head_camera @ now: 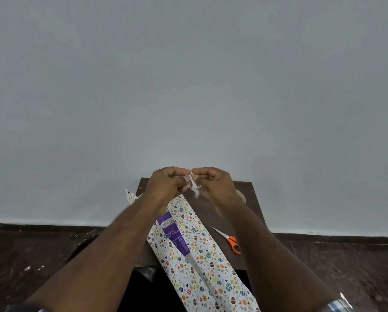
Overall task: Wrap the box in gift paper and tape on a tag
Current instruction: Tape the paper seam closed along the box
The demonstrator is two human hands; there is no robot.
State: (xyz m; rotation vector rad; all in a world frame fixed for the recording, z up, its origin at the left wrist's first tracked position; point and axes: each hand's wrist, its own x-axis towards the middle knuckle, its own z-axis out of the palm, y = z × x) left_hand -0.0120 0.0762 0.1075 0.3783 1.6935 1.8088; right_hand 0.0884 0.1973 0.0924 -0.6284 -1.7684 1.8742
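Head view showed a person seated at a small dark surface (251, 212) set against a pale wall, both arms stretched forward. The left hand (166, 182) and right hand (213, 182) were raised together beyond the far end of the box (176, 236), fingers curled and pinching a small crumpled, whitish strip (194, 186) between them, probably tape, though it was too small to tell. The box was long and narrow, purple with white lettering, lying in a sleeve of gift paper (202, 262) printed with coloured eggs. The paper's edges did not yet meet, so a strip of the box showed. Its long axis ran from the person's lap diagonally away to the hands, far end leaning slightly left. Orange-handled scissors (228, 239) lay just right of the box. A loose scrap of paper (130, 195) sat off its far left. To do this step well, the strip likely needed pulling flat and untwisted before being pressed across the paper seam.
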